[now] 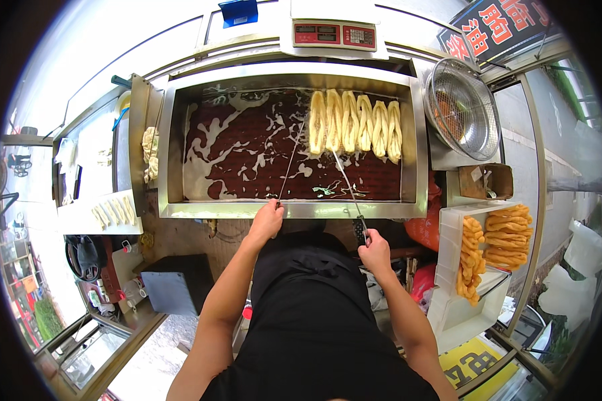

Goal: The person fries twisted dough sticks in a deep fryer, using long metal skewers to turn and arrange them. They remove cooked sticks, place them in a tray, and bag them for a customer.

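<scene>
A row of pale dough sticks (350, 123) floats in the dark oil (234, 150), at the right half of a rectangular steel fryer (294, 210). My left hand (266, 220), closed at the fryer's front edge, grips a long thin metal rod (291, 160). That rod slants up across the oil toward the leftmost dough stick. Closed too, my right hand (374, 251) holds a long metal tool (344, 174) by its black handle. Its far end reaches the near ends of the dough sticks at the left of the row. Whether either tip touches the dough, I cannot tell.
Right of the fryer sits a wire strainer (458, 110), with a cardboard box (486, 180) nearer me. Golden fried dough sticks (508, 237) lie by a white plastic tray (450, 227). A scale (335, 36) stands behind the fryer. Raw dough strips (116, 210) rest at the left.
</scene>
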The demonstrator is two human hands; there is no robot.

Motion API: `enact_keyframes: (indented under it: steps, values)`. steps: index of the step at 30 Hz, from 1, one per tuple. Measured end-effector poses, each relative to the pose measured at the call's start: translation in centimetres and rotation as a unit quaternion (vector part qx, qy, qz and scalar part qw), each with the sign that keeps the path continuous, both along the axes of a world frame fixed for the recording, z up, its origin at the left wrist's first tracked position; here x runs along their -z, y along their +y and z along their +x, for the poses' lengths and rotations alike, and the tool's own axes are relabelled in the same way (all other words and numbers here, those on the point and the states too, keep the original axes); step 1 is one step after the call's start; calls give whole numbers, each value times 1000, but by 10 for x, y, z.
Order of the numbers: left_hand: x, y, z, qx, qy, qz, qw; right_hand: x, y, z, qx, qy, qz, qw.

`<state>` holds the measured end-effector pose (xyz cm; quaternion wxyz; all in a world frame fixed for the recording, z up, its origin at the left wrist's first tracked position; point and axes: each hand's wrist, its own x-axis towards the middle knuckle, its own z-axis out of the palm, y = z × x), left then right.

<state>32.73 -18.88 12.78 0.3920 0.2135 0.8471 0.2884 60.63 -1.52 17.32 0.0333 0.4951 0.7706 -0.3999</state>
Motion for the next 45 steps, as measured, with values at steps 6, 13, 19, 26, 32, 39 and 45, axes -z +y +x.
enact_keyframes:
  steps: [6, 13, 19, 26, 32, 39, 45]
  values:
    - [-9, 10, 1, 8, -20, 4, 1000, 5, -20, -12, -15, 2, -5, 1000]
    - [1, 10, 2, 8, -23, 2, 1000, 21, -17, -19, 1, 5, 8, 1000]
    - [-2, 13, 3, 3, -42, -6, 999, 20, -16, -19, 3, 4, 14, 1000]
    - [-12, 18, 2, -5, -71, -30, 997, 16, -17, -25, 13, -25, -17, 999]
    - [-4, 16, 3, -16, -79, -32, 996, 17, -20, -34, 18, -22, -33, 999]
    - [2, 12, 4, 1, -48, -12, 999, 27, -23, -48, 18, -9, -40, 999]
    - [7, 13, 16, -12, -67, 73, 995, 47, -24, -52, 37, 0, -15, 999]
